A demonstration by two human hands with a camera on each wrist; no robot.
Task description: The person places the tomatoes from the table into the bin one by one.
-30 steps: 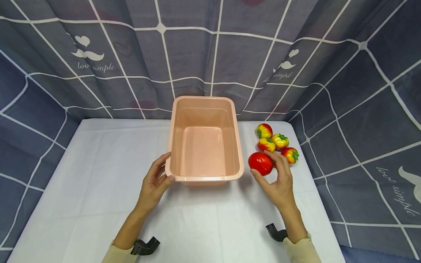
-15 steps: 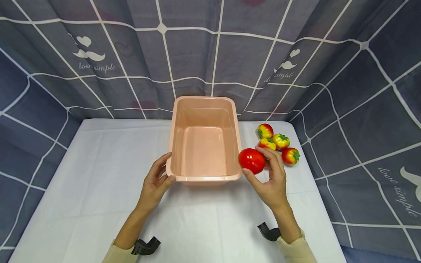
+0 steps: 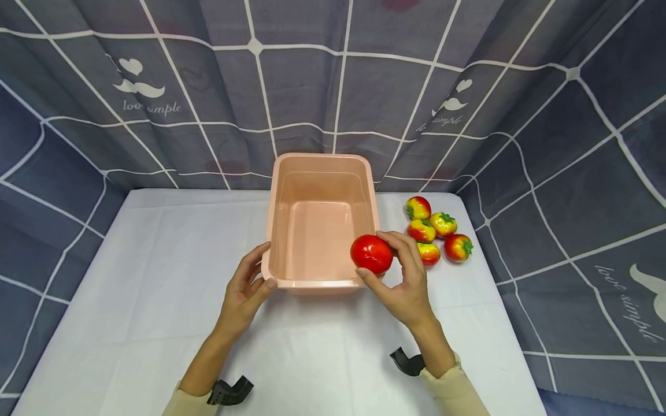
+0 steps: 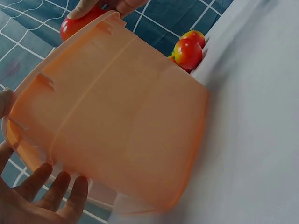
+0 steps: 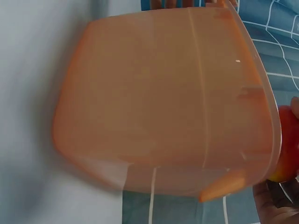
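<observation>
My right hand point(image 3: 403, 277) holds a shiny red round fruit point(image 3: 372, 254) between thumb and fingers, over the front right corner of a peach plastic tub point(image 3: 307, 276). The tub's bare floor shows, and its deep sides are seen from outside in both wrist views. My left hand point(image 3: 243, 292) grips the tub's front left corner, thumb at the rim and fingers point(image 4: 74, 196) along the outer wall. In the left wrist view the red fruit point(image 4: 77, 25) appears just beyond the rim. The right wrist view catches it at the right edge, partly cut off.
Several red-and-yellow fruits with green leafy tops point(image 3: 420, 231) lie grouped to the right of the tub. A white cloth point(image 3: 156, 277) covers the table. Dark grey checked curtains point(image 3: 302, 86) stand behind and at both sides. Black wrist mounts point(image 3: 230, 390) sit on both wrists.
My right hand has carried the red fruit leftward from beside the other fruits to over the tub's right rim, uncovering another fruit behind it. The left hand and tub stay put.
</observation>
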